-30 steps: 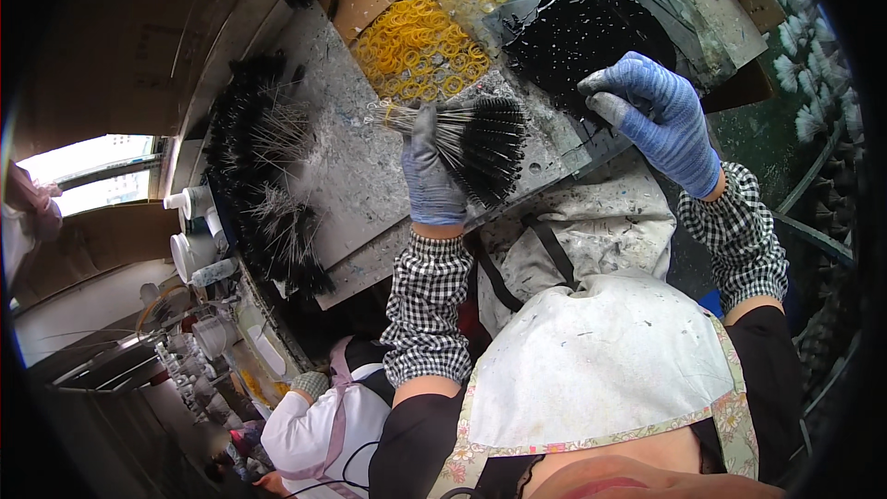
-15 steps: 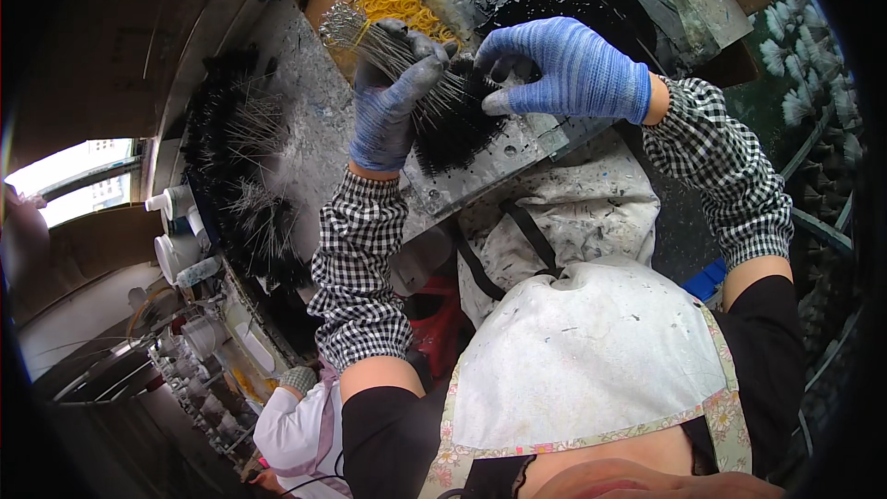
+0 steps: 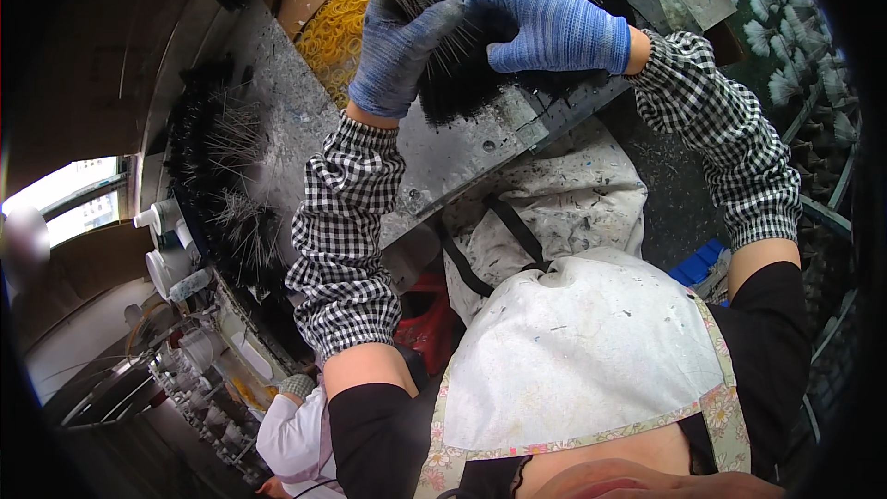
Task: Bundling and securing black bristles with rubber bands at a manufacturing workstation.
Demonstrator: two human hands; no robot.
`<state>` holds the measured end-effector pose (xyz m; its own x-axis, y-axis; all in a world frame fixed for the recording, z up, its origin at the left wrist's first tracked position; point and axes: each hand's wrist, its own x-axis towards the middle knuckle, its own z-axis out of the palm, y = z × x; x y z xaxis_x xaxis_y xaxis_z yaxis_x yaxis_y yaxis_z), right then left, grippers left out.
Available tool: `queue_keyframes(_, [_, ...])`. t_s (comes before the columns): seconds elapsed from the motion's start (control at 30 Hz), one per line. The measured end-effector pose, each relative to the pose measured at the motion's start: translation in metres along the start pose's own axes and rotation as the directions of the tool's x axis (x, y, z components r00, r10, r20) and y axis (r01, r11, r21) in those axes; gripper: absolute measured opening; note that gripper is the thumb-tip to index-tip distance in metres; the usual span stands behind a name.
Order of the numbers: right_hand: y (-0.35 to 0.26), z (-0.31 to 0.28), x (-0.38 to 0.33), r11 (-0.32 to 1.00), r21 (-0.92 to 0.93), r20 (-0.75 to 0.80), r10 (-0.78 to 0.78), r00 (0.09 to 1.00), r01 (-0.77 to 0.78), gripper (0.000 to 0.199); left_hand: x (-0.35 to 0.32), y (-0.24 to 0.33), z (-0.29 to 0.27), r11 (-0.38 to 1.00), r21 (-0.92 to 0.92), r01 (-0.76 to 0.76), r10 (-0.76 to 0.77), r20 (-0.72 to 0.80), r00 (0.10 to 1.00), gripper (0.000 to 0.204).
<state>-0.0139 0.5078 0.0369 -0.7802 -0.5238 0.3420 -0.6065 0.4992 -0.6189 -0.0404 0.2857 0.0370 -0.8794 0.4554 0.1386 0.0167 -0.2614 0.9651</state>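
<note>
Gripping half-hidden brushes [image 3: 457, 85] in the left hand [image 3: 395, 51], top centre. Curling the right hand [image 3: 559, 28] alongside — cannot tell around what.

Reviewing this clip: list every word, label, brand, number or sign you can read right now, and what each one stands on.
No readable text.
Brush bundle: no lettering visible.
Gloved left hand and gloved right hand: no lettering visible.
White apron: dark specks and flowered trim, no words visible.
White containers at left: too small and blurred to tell whether they carry labels.
</note>
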Motion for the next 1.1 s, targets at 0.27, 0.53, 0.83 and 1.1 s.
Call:
queue_keyframes(0.27, [0.014, -0.022, -0.015, 0.99, -0.093, 0.054, 0.108, 0.993, -0.102, 0.048, 0.026, -0.002, 0.002, 0.996, 0.065, 0.059, -0.068, 0.15, 0.986, 0.04])
queue_keyframes(0.53, [0.05, -0.022, -0.012, 0.987, 0.131, 0.117, 0.082, 0.99, -0.097, 0.027, 0.056, 0.0, 0.041, 0.737, 0.471, -0.485, 0.308, 0.405, 0.861, 0.045])
queue_keyframes(0.83, [0.135, 0.021, -0.013, 0.895, -0.335, -0.001, -0.314, 0.949, 0.296, 0.03, 0.086, -0.022, 0.051, 0.032, 0.767, -0.641, 0.097, 0.636, 0.766, 0.042])
queue_keyframes(1.1, [0.164, 0.044, -0.035, 0.82, -0.552, -0.142, -0.273, 0.951, 0.153, 0.028, 0.091, -0.033, 0.056, 0.097, 0.75, -0.654, 0.096, 0.647, 0.756, 0.04])
